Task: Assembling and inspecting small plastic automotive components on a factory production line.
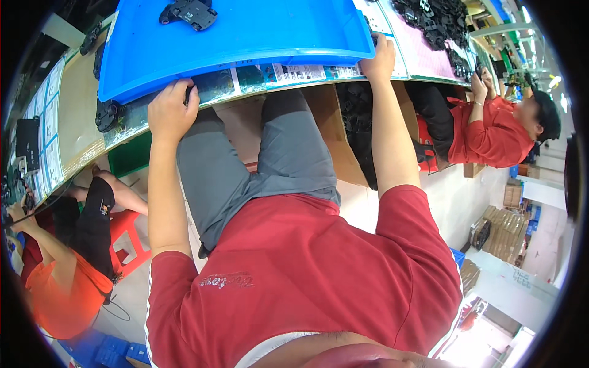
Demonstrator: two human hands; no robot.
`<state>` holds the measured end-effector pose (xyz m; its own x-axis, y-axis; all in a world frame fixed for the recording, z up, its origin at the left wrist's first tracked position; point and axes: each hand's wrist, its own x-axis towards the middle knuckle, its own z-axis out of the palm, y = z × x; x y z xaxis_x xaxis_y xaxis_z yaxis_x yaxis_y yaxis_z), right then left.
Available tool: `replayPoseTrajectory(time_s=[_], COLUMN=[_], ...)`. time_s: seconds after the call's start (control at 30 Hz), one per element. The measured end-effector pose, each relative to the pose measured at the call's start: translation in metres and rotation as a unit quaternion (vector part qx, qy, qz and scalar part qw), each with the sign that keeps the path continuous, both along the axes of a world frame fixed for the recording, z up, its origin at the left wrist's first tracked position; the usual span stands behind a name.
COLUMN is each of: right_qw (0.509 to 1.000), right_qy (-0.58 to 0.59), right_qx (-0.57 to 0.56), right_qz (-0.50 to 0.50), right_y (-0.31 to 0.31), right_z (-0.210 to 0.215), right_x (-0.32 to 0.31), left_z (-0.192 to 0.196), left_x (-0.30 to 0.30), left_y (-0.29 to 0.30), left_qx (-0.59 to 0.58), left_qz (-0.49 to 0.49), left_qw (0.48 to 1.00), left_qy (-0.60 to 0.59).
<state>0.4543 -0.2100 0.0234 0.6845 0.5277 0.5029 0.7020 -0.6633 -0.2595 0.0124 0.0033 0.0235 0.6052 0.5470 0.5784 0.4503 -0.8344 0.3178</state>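
Red shirt (294, 288) nearest lens. Left hand (172, 110) curled over near edge of blue tray (245, 43), fingers closed on rim; right hand (379, 61) clamped on opposite corner. Wide two-handed hold likely steadies tray; black part (190, 12) beyond grips.

Blue tray (257, 43); black part (189, 12) inside; red shirt (307, 282); grey shorts (257, 165); red stool (126, 236).

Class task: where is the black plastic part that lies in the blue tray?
In the head view, the black part lies at the top, left of centre, alone on the blue tray, beyond the left hand.
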Motion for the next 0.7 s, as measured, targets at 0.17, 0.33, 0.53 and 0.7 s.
replayPoseTrajectory(time_s=[0.17,0.33,0.53,0.7], right_qw=[1.000,1.000,1.000,1.000], right_qy=[-0.015,-0.006,-0.017,-0.014], right_qx=[-0.002,-0.002,-0.003,-0.004], right_qz=[0.008,0.000,0.007,0.009], right_y=[-0.0007,-0.0017,0.0000,-0.0011], right_z=[-0.0037,-0.0022,-0.0034,-0.0047], right_x=[0.0052,0.0047,0.0051,0.0062], left_z=[0.0013,0.0052,-0.0003,0.0034], left_x=[0.0003,-0.0009,-0.0001,-0.0010], left_y=[-0.0002,-0.0030,0.0010,-0.0017], left_qx=[-0.009,-0.035,-0.006,-0.028], left_qz=[0.004,0.020,-0.002,0.015], left_qw=[1.000,0.998,1.000,0.998], left_qy=[0.014,0.053,0.009,0.051])
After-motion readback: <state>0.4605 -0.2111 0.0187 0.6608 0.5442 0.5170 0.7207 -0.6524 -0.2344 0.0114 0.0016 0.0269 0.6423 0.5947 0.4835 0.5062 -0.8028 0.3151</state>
